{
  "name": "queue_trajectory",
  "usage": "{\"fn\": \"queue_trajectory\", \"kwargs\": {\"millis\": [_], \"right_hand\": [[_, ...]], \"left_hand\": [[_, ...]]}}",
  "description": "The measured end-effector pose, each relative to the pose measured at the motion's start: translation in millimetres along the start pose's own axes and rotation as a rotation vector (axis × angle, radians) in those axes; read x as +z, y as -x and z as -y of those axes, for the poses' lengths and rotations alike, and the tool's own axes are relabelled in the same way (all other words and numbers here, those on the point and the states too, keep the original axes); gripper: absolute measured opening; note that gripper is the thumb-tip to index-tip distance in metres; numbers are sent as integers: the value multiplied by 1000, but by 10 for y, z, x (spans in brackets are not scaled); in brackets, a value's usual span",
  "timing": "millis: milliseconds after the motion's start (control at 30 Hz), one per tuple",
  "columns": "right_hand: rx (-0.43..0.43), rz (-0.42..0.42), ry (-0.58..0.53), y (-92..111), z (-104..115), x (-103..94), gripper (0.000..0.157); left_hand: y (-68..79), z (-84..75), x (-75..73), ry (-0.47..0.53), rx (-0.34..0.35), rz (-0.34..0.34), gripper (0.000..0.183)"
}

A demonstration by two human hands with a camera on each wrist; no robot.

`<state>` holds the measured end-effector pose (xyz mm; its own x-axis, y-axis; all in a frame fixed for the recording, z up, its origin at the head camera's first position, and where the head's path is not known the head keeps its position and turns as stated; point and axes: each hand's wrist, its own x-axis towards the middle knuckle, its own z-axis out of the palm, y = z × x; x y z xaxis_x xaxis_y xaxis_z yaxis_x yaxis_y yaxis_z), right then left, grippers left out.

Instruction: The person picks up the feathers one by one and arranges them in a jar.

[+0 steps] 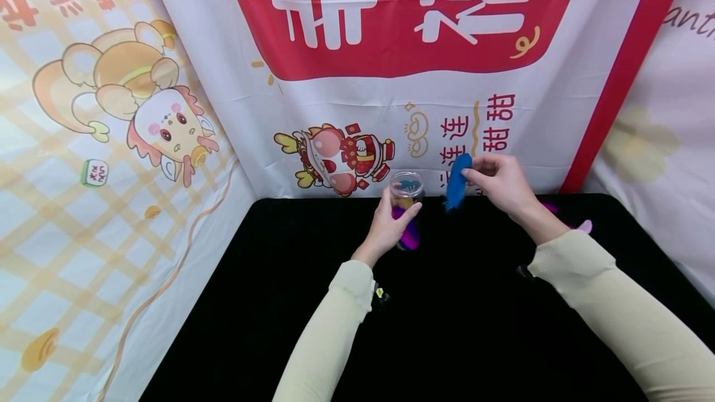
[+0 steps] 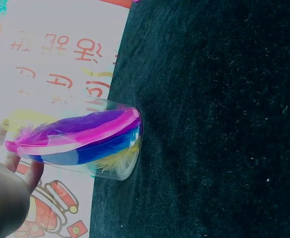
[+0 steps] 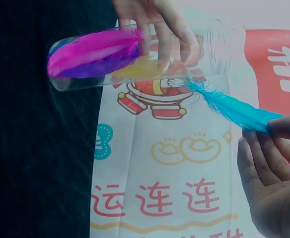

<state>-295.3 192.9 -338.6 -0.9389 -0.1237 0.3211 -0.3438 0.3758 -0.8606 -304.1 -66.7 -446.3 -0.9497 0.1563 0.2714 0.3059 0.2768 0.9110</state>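
Note:
A clear plastic jar (image 1: 406, 209) stands upright on the black table (image 1: 436, 327) near the back wall. It holds purple, magenta, blue and yellow feathers (image 2: 80, 139). My left hand (image 1: 391, 219) grips the jar's side, its fingers (image 3: 160, 29) wrapped round the jar (image 3: 135, 54). My right hand (image 1: 499, 182) pinches a blue feather (image 1: 456, 182) by its upper end, just right of the jar's mouth. The feather (image 3: 229, 106) hangs with its lower tip close to the jar wall.
Printed banners (image 1: 391, 79) with red characters and cartoon figures close off the back and both sides. Behind my right wrist, a pink feather (image 1: 583, 226) and a purple bit lie on the black cloth. Both forearms wear pale yellow sleeves (image 1: 614, 303).

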Motion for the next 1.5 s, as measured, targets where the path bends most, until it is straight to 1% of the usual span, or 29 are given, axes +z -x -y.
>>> {"fn": "queue_trajectory", "kwargs": {"millis": [167,400,533,767,1067,1300,1433,1500], "right_hand": [[-19,-13,-16,-4,42,30,25],[-90,-48,-65,-24,92,71,21],[-98,-69,-64,-30,123,75,19],[-107,-87,-70,-59,209,101,20],[-158,-140,-166,-104,295,199,20],[-152,-131,-265,-102,380,248,19],[-155,-130,-266,-62,509,255,19],[-159,-131,-259,-73,518,259,18]], "left_hand": [[3,-1,5,-2,2,-2,63],[-3,-6,8,-8,6,-12,64],[1,-3,12,0,7,-11,64],[1,20,24,20,19,-14,62],[2,22,18,10,20,-20,63],[8,27,17,6,11,-15,63],[6,29,14,13,13,-13,63],[-1,31,13,19,14,-11,62]]}}
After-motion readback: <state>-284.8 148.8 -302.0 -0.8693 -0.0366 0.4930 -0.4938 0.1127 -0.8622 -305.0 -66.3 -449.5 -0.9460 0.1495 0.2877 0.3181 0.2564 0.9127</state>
